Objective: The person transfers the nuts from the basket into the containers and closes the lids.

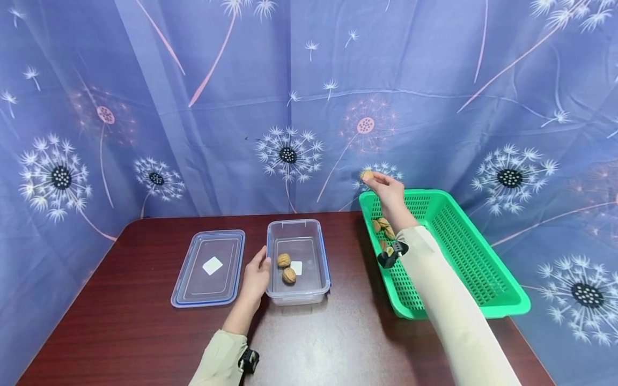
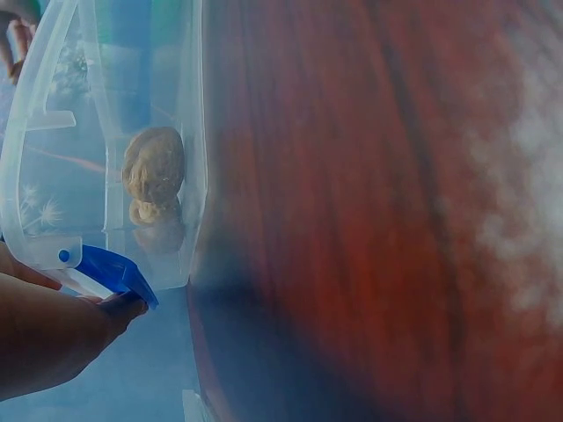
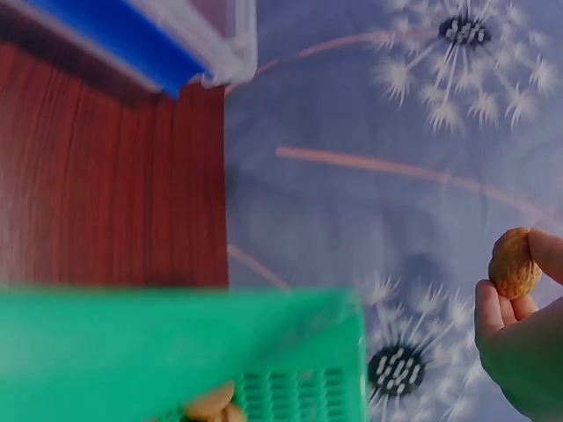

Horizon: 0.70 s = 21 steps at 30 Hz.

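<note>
My right hand (image 1: 391,197) pinches a walnut (image 3: 515,264) between thumb and fingertips, raised above the far left corner of the green plastic basket (image 1: 504,311). Several more walnuts (image 1: 384,225) lie along the basket's left side, partly hidden by the right arm. A clear plastic food container (image 1: 298,297) stands with its top off in the middle of the table. Two walnuts (image 1: 288,275) rest on its floor beside a white square. On the container's left wall, my left hand (image 1: 256,276) grips the side, its fingers at a blue side clip (image 2: 114,271).
Left of the container, the clear lid (image 1: 207,287) with a blue seal lies flat, a white square (image 1: 212,265) on it. A dark red wooden table (image 1: 120,311) bears everything. Directly behind its far edge hangs a blue dandelion-print curtain (image 1: 217,177).
</note>
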Each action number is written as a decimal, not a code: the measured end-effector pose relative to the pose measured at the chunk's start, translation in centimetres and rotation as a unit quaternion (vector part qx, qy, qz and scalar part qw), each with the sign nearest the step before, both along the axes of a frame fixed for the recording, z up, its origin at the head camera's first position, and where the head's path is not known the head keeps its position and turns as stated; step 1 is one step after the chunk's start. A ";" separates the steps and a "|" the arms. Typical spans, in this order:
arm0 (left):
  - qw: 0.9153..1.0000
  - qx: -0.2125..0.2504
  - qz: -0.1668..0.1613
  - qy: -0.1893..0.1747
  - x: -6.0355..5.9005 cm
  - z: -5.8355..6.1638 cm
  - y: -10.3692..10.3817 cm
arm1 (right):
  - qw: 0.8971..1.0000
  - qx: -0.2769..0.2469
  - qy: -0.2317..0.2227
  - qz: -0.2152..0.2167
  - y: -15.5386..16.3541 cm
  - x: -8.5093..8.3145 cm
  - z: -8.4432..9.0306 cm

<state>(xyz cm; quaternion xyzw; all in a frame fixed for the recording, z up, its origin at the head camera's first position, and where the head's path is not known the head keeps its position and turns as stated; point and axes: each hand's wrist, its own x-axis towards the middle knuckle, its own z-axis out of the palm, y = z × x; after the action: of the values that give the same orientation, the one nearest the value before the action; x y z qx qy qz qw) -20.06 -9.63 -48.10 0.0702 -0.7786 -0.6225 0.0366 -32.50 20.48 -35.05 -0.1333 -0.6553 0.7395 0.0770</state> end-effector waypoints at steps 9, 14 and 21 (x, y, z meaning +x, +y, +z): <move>1.000 0.001 -0.001 -0.003 0.0 0.0 0.0 | 0.999 -0.004 0.028 0.040 -3.2 1.1 0.4; 1.000 0.002 0.000 0.000 -0.1 -0.2 0.0 | 0.998 -0.009 0.044 0.053 -5.1 1.6 0.3; 1.000 0.008 0.001 -0.003 -0.1 -0.1 0.0 | 0.996 -0.007 0.052 0.077 -7.3 2.3 -0.3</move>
<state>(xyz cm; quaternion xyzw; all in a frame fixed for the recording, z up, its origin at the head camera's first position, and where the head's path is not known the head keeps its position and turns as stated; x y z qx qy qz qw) -20.14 -9.64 -48.23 0.0731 -0.7740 -0.6281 0.0337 -30.22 13.15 -35.33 -0.0443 -0.6532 0.7540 0.0535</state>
